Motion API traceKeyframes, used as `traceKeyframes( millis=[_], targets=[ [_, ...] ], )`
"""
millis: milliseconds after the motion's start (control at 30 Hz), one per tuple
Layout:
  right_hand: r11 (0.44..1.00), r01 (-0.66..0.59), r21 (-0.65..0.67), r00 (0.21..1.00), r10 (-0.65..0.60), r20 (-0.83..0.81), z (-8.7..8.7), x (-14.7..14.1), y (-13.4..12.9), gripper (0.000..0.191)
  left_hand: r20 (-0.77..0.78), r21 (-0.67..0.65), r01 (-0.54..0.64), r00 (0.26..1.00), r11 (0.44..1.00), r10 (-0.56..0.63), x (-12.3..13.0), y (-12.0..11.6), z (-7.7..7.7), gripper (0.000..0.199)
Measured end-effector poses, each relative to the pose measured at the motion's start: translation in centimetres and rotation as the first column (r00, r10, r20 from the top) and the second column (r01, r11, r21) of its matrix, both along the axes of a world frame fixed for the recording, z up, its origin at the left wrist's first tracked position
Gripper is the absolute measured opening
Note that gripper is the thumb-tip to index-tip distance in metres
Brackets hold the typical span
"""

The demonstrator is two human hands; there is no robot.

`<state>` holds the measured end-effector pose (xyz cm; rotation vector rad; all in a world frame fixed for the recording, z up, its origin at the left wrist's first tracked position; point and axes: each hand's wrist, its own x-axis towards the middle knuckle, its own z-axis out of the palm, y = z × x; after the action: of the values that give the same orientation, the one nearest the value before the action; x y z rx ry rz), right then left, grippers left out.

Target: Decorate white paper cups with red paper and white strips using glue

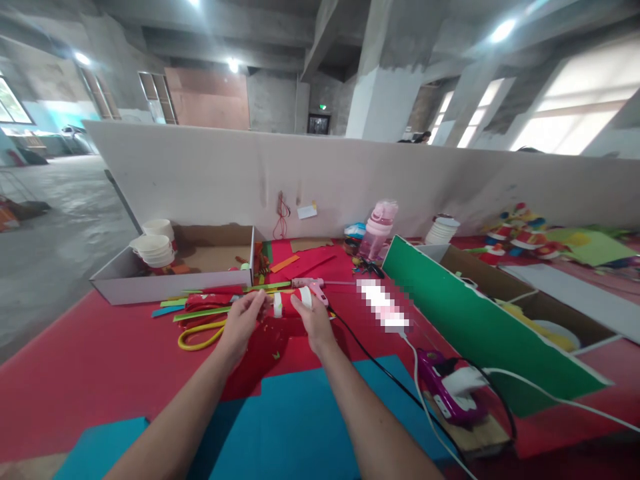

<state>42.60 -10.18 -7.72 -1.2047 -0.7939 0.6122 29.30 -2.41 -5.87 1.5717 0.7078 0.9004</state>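
Note:
My right hand [314, 323] grips a small paper cup [287, 306] lying on its side, red around the middle and white at both ends. The thumb presses near its right-hand white end. Just left of the cup, my left hand [244, 321] has its fingertips pinched together; what they hold, if anything, is too small to make out. Behind the cup lies a pink glue gun [316, 289]. Beside my left hand are yellow-handled scissors [195, 339] and a pile of red, green and blue strips [207, 303].
An open cardboard box [170, 288] with stacked white cups [154, 250] stands back left. On the right are a green-sided divided box [450, 320], a purple power strip [445, 393] and trailing cables. A pink bottle [379, 230] stands by the white partition [210, 173]. Blue sheets [300, 420] cover the front.

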Motion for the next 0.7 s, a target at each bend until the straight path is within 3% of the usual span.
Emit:
traceKeyframes(
  millis=[67, 133, 233, 333, 433, 567, 700],
  targets=[
    [0.998, -0.050, -0.046, 0.997, 0.053, 0.062, 0.3, 0.4, -0.4, 0.028, 0.024, 0.017, -0.061, 0.998, 0.998, 0.060, -0.2, 0.0, 0.3, 0.037],
    [0.978, -0.190, -0.090, 0.975, 0.199, 0.100, 0.7, 0.7, -0.9, 0.027, 0.040, 0.117, -0.007, 0.999, 0.993, 0.003, -0.7, 0.1, 0.6, 0.034],
    [0.917, -0.386, -0.104, 0.917, 0.393, 0.066, 1.3, 0.8, -1.6, 0.028, 0.003, 0.084, 0.316, 0.948, 0.945, -0.318, -1.4, 0.3, 1.1, 0.041],
    [0.907, -0.418, -0.050, 0.908, 0.418, -0.013, 1.4, 0.9, -1.8, 0.031, 0.047, -0.043, 0.525, 0.851, 0.850, -0.524, -1.8, 0.3, 1.1, 0.050],
    [0.927, -0.372, 0.048, 0.922, 0.375, -0.099, 1.4, 1.0, -1.6, 0.034, 0.147, -0.081, 0.542, 0.836, 0.836, -0.528, -1.9, 0.3, 1.1, 0.052],
    [0.933, -0.325, 0.155, 0.919, 0.350, -0.183, 1.7, 1.3, -1.8, 0.037, 0.189, -0.075, 0.527, 0.841, 0.847, -0.507, -1.7, 0.2, 1.5, 0.041],
    [0.871, -0.490, -0.041, 0.872, 0.488, -0.038, 1.9, 1.5, -2.5, 0.035, 0.184, -0.119, 0.480, 0.871, 0.869, -0.456, -1.7, 0.2, 1.7, 0.048]
  ],
)
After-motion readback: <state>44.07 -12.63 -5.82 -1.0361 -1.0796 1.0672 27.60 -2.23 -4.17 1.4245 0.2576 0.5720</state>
